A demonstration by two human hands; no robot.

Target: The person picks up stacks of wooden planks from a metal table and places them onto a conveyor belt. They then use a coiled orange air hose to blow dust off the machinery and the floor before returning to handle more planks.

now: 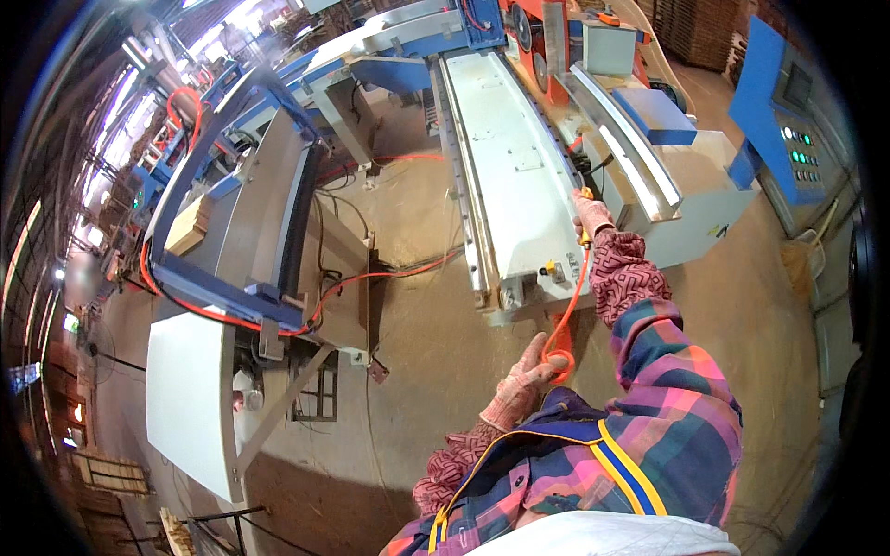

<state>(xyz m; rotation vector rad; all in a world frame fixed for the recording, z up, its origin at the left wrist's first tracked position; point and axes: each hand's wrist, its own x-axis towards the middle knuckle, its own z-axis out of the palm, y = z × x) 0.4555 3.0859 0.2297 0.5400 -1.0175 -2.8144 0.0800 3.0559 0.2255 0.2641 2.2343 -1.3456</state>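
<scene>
Brown floor [408,324], right hand [594,215] outstretched, left hand [517,382] nearer.

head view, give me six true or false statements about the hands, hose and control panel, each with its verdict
1. The right hand holds a yellow tool. True.
2. The left hand touches a hose. True.
3. The hose is blue. False: it is orange.
4. Green lights show on the control panel. True.
5. The control panel stands at the picture's left. False: it stands at the right.
6. The left hand is higher in the picture than the right hand. False: it is lower.
</scene>
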